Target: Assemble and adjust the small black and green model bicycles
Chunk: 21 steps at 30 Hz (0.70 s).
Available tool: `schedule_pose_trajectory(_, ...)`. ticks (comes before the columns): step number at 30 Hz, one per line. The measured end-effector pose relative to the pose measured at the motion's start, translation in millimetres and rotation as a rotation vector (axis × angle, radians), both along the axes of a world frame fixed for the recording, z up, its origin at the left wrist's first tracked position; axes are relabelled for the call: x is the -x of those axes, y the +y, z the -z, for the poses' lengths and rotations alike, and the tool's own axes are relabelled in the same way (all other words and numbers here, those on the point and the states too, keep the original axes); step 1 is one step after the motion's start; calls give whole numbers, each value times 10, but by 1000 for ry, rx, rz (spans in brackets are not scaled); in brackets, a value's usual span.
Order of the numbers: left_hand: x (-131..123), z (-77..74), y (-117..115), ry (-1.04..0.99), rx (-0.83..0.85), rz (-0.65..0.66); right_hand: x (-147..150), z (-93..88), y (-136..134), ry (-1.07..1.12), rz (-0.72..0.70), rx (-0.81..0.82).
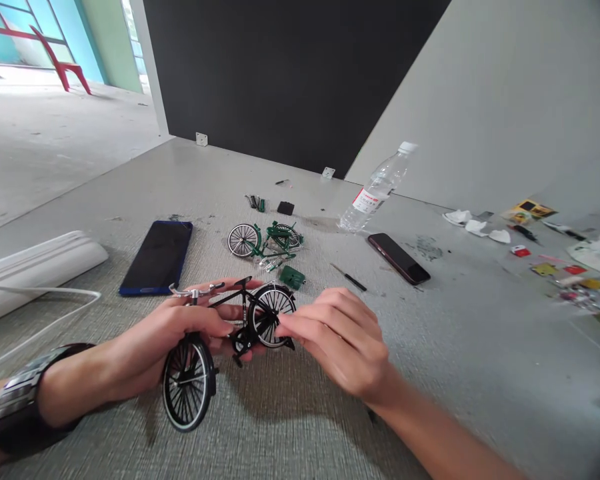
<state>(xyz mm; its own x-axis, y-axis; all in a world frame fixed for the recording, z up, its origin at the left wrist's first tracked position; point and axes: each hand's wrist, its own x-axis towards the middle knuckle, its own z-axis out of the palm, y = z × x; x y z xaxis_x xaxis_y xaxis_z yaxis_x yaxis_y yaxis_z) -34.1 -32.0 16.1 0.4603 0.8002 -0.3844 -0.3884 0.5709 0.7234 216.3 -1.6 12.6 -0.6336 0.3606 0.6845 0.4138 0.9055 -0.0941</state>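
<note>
A black model bicycle (245,307) with silver handlebars is held up just above the table. My left hand (190,320) is closed round its frame, thumb across the front and fingers behind. At the hub of the rear wheel, the thumb and fingertips of my right hand (340,333) are pinched together; whatever they may grip there is too small to make out. The front wheel hangs toward me, turned to the left. Just beyond lies a green model bicycle (270,243) on its side, with a green box-like part (292,277) near it.
A small screwdriver (353,279) lies right of the green part. Phones lie at left (157,257) and right (399,257). A plastic bottle (377,190) stands behind. Small black parts (285,208) sit farther back. A white cylindrical object (45,270) with a cable is at far left.
</note>
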Motion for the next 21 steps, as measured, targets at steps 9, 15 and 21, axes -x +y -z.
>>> schedule_pose_trajectory(9,-1,8,15,33,-34,-39,38,-16,25,23,23,73)
schedule_pose_trajectory(15,-38,-11,-6,86,-30,-62,99,-30,29,121,32,351)
schedule_pose_trajectory(21,-68,-36,-6,68,17,-78,93,-48,15,130,39,398)
